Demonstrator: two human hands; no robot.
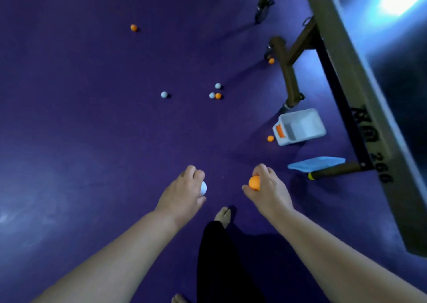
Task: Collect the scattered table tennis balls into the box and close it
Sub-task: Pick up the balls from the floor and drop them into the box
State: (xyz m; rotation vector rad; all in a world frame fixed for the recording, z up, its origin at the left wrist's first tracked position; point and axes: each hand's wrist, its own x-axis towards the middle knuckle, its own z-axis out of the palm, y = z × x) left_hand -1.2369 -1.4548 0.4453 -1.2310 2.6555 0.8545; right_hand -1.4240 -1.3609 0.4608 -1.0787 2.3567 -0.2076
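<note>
My left hand (184, 193) is closed around a white ball (203, 188) low over the purple floor. My right hand (269, 190) grips an orange ball (254, 182). The open white box (300, 127) with an orange latch stands on the floor to the upper right of my right hand, beside the table leg. Its blue lid (316, 163) lies nearer, apart from it. Several balls are scattered: an orange ball (270, 138) just left of the box, a white and orange pair (215, 95), a white ball (218, 85), another white ball (164, 94), and an orange ball (133, 27) farther off.
A table tennis table (360, 90) runs along the right side, with brown legs and castors (290, 78) reaching onto the floor. An orange ball (271, 60) rests against one leg. My bare foot (223, 216) and dark trouser leg are below my hands.
</note>
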